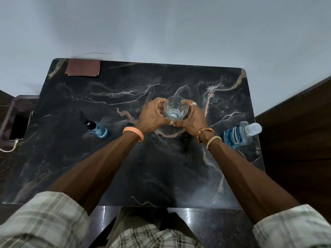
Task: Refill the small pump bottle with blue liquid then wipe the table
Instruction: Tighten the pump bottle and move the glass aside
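At the middle of the table (170, 167), the left grip (152, 116) and right grip (192, 120) both clasp a glass (174, 104), probably light, slick and breakable, safest held round its lower wall, while the small pump bottle (97, 130) stands well to the left.

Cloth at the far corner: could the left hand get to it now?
Probably yes, once freed. The left hand grips the glass, which the right hand also holds; bare table lies between it and the cloth.
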Motion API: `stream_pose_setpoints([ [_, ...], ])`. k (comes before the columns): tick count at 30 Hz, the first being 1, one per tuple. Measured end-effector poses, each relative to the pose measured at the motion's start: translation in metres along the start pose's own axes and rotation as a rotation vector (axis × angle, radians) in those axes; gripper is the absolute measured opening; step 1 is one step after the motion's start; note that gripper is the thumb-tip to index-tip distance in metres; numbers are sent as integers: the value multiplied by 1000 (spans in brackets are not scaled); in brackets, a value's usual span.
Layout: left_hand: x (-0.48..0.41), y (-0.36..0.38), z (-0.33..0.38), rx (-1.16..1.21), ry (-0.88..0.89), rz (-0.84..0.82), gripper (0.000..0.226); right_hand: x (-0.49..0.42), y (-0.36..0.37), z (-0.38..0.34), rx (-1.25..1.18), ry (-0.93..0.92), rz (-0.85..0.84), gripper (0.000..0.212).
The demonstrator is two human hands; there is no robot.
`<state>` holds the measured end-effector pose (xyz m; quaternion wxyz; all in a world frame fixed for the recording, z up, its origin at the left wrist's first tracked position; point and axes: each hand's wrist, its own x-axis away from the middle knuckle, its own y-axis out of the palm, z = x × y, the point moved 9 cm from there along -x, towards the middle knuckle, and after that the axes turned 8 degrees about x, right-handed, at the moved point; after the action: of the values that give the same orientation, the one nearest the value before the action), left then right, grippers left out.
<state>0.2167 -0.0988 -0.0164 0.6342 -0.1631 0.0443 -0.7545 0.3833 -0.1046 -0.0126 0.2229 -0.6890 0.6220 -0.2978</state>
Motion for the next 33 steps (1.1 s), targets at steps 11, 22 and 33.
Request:
stream_pose_setpoints([
  [11, -30, -25, 20, -62, 96, 105, 63, -23, -10, -33, -58, -58, 137, 66],
  [22, -87, -54, 29, -118, 149, 122, 62, -78, -7, -58, -52, -89, 215, 70],
  [33, -146, -71, 14, -37, 33, 48, 76, -144, 3, -48, 73, 58, 65, 87],
])
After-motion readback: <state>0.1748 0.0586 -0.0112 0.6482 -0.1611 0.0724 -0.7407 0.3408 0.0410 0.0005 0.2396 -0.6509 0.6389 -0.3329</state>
